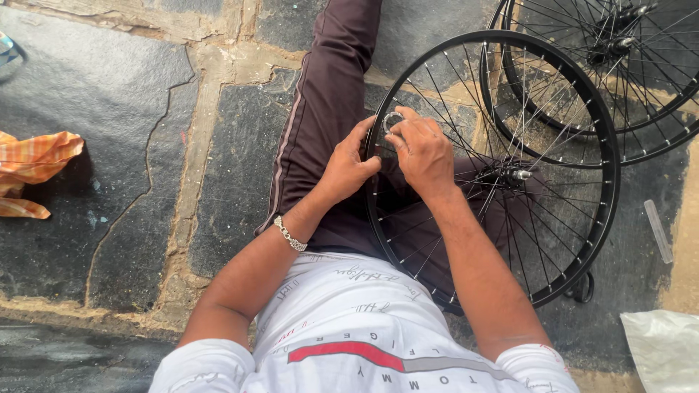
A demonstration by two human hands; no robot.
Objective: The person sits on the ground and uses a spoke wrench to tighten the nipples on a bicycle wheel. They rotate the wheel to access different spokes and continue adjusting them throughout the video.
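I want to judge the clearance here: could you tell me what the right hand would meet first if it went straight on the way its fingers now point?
The right hand points up-left at the small silver ring on the black wheel rim; it likely already touches it.

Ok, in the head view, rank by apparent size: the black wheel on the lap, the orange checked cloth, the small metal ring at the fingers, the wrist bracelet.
1. Black wheel
2. Orange checked cloth
3 and 4. Wrist bracelet and small metal ring: both small, too close to rank.

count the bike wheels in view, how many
2. One wheel lies across the person's lap, with the left hand and right hand at its rim. A second wheel lies on the stone floor at upper right, partly cropped.
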